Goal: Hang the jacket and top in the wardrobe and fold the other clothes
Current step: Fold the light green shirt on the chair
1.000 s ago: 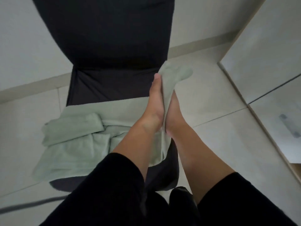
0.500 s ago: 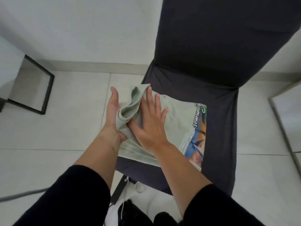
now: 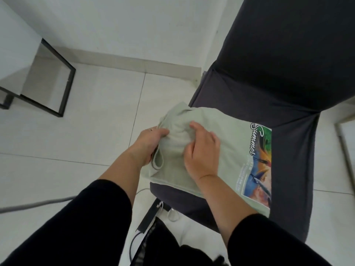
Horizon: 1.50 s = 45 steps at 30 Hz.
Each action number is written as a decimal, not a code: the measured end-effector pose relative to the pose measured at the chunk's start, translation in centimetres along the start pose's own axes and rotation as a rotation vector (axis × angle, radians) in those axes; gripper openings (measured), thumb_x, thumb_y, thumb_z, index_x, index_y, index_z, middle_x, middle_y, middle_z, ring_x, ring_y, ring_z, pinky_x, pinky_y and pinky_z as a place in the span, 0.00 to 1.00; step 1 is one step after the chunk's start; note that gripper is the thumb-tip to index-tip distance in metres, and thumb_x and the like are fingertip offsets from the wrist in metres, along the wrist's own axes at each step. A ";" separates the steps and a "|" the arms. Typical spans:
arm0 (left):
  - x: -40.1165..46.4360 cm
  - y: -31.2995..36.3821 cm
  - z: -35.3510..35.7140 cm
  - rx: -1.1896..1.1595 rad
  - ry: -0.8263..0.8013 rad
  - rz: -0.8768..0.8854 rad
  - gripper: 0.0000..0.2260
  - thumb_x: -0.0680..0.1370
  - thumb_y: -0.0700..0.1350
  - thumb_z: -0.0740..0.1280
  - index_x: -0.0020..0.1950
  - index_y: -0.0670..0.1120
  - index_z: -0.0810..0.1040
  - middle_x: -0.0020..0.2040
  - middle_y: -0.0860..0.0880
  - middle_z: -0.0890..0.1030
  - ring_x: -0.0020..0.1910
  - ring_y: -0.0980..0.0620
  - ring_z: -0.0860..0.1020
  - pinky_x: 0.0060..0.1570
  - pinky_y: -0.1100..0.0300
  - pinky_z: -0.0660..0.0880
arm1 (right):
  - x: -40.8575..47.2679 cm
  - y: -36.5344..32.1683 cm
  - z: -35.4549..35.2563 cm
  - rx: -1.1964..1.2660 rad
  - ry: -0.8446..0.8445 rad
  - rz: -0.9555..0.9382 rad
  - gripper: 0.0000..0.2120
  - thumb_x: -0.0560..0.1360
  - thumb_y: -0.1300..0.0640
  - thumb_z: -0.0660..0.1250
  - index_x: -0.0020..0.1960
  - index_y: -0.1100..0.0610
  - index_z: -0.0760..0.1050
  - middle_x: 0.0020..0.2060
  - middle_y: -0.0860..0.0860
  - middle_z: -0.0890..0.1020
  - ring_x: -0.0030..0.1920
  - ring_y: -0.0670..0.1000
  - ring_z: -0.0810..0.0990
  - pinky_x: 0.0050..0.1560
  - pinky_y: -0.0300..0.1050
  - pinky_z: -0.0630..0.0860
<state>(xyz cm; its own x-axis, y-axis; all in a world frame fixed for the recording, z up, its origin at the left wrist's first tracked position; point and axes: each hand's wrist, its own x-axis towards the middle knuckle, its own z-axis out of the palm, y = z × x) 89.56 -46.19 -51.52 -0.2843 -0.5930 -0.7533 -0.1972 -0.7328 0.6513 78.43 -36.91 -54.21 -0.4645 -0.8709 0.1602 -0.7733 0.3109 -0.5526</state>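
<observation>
One pale green T-shirt, folded with its colourful print showing, is lying on the seat of one dark chair. Its bunched left edge is being gripped by the left hand, fingers curled round the fabric. The cloth beside it is being pinched by the right hand, fingers bent into the folds. Half a second ago the right hand's fingers were being pressed flat and spread; now they are being curled.

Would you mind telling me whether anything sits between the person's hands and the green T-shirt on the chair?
Nothing visible does. The left hand already grips the bunched edge of the green T-shirt, and the right hand holds its fabric from above, as it lies on the dark chair.
</observation>
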 end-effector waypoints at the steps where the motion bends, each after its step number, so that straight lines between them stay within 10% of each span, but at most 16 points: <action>1: 0.0 0.2 -0.2 -0.031 -0.027 0.035 0.11 0.79 0.44 0.64 0.60 0.44 0.78 0.52 0.43 0.83 0.46 0.46 0.81 0.42 0.57 0.78 | 0.6 0.3 -0.1 -0.061 0.035 0.022 0.22 0.71 0.60 0.55 0.64 0.52 0.70 0.63 0.48 0.76 0.67 0.48 0.71 0.73 0.53 0.56; 7: -0.8 -2.3 -3.2 -0.173 -0.094 -0.012 0.10 0.81 0.44 0.61 0.60 0.48 0.77 0.52 0.46 0.83 0.50 0.46 0.81 0.47 0.53 0.77 | 0.2 0.3 1.6 -0.324 -0.127 -0.031 0.25 0.76 0.50 0.46 0.69 0.49 0.68 0.74 0.51 0.64 0.76 0.51 0.58 0.73 0.56 0.43; 16: 2.0 -2.9 -3.0 -0.079 -0.082 -0.151 0.15 0.77 0.52 0.67 0.57 0.44 0.80 0.52 0.44 0.84 0.51 0.44 0.82 0.52 0.53 0.78 | 6.2 -1.2 2.1 -0.360 -0.109 -0.017 0.17 0.77 0.50 0.51 0.60 0.47 0.75 0.60 0.46 0.75 0.65 0.50 0.68 0.72 0.54 0.49; 21: 3.2 -3.7 -2.4 0.184 0.177 0.282 0.15 0.76 0.53 0.68 0.45 0.40 0.80 0.39 0.49 0.80 0.38 0.51 0.76 0.41 0.58 0.73 | 10.9 -1.9 3.9 -0.630 -0.484 0.102 0.20 0.78 0.44 0.53 0.64 0.49 0.74 0.67 0.51 0.66 0.70 0.57 0.56 0.72 0.64 0.36; 25: 2.7 -3.9 -2.7 0.131 0.332 0.512 0.08 0.77 0.51 0.66 0.45 0.49 0.82 0.38 0.54 0.82 0.38 0.57 0.78 0.40 0.63 0.73 | 12.2 -3.2 5.0 -0.499 -0.344 0.046 0.13 0.78 0.46 0.57 0.53 0.44 0.78 0.57 0.47 0.71 0.64 0.56 0.63 0.70 0.68 0.35; 32: 3.9 -5.1 -2.2 0.608 0.586 0.408 0.16 0.81 0.49 0.56 0.70 0.52 0.66 0.69 0.54 0.70 0.66 0.51 0.70 0.64 0.51 0.67 | 10.6 -2.4 5.5 -0.522 -0.330 -0.067 0.21 0.82 0.46 0.46 0.62 0.45 0.76 0.66 0.48 0.72 0.70 0.50 0.64 0.71 0.67 0.34; 45: 3.3 -5.3 2.9 0.851 0.194 0.584 0.22 0.82 0.58 0.47 0.77 0.58 0.55 0.74 0.53 0.65 0.70 0.50 0.67 0.67 0.50 0.66 | 6.9 11.0 -5.1 -0.545 -0.547 0.352 0.24 0.80 0.40 0.36 0.75 0.36 0.35 0.77 0.49 0.36 0.76 0.55 0.34 0.72 0.65 0.33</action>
<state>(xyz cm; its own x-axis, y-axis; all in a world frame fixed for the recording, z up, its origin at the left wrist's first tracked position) 86.94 -43.25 -57.19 -0.4071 -0.8774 -0.2538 -0.6938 0.1164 0.7107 64.54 -37.57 -55.02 -0.5516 -0.7065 -0.4433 -0.7877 0.6160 -0.0017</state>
